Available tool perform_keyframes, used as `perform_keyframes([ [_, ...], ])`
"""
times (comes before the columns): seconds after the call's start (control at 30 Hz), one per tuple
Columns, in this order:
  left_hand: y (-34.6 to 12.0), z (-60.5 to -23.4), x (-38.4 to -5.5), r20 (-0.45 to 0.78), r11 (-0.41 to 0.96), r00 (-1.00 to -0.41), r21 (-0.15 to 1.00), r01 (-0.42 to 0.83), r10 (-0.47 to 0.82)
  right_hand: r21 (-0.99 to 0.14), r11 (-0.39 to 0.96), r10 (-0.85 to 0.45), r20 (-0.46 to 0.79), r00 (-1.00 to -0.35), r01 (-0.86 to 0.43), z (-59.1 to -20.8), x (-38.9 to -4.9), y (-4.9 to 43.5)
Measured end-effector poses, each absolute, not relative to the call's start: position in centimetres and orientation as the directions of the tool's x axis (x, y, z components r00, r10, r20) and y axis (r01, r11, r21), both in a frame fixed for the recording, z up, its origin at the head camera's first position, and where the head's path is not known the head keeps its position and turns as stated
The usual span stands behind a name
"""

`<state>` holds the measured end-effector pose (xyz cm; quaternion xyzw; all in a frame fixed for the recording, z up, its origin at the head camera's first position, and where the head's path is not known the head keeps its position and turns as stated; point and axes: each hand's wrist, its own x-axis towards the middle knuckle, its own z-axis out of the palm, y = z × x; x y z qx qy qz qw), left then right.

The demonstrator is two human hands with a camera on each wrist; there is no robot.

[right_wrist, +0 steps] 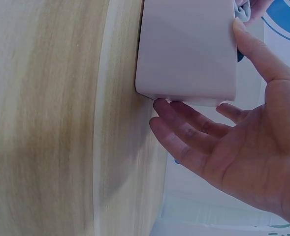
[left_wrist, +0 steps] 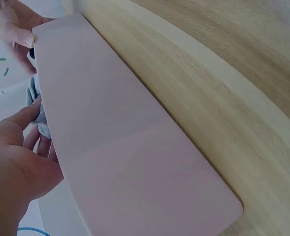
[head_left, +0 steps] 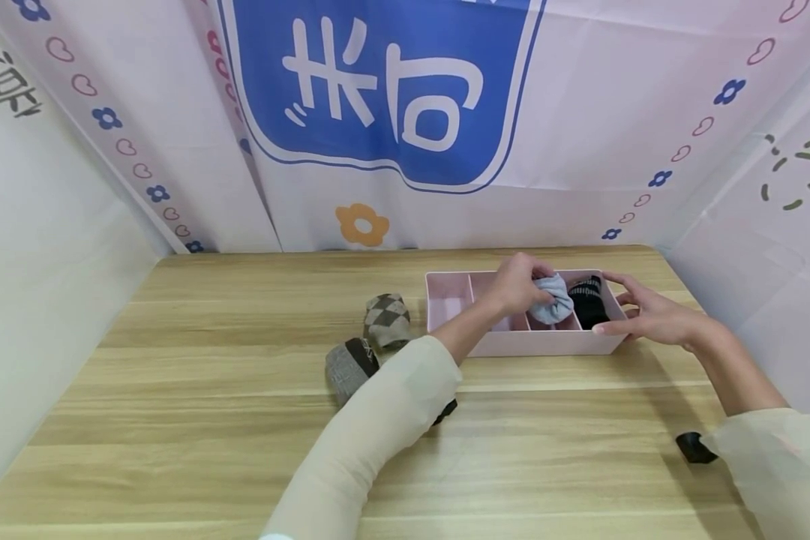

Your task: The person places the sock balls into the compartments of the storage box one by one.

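I see the left hand pinching the blue sock at the box, just left of the black sock. Right hand is spread across the box's right end, thumb on the near side. Argyle sock lies left of box.

The pink box opens upward, but dividers block passage sideways.
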<state>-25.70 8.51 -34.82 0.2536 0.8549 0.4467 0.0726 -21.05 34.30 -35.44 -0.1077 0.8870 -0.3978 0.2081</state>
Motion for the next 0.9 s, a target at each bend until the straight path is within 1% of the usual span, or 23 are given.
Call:
perform_keyframes([
  [0.23, 8.62, -34.98, -25.45, 0.093, 0.518, -0.857, 0.762, 0.389, 0.507, -0.745, 0.666, -0.359, -0.284, -0.889, -0.031, -35.59, -21.25, 34.45],
  [0.4, 8.68, -35.15, -25.29, 0.083, 0.545, -0.843, 0.728, 0.416, 0.532, -0.748, 0.664, -0.353, -0.287, -0.891, -0.022, -35.52, -21.17, 34.30],
  [0.57, 8.78, -35.25, -25.17, 0.093, 0.574, -0.821, 0.671, 0.469, 0.563, -0.747, 0.665, -0.356, -0.282, -0.891, -0.029, -35.45, -21.08, 34.28],
  [0.9, 8.58, -35.25, -25.03, 0.097, 0.566, -0.812, 0.670, 0.480, 0.575, -0.742, 0.670, -0.350, -0.285, -0.892, -0.026, -35.37, -21.06, 34.30],
])
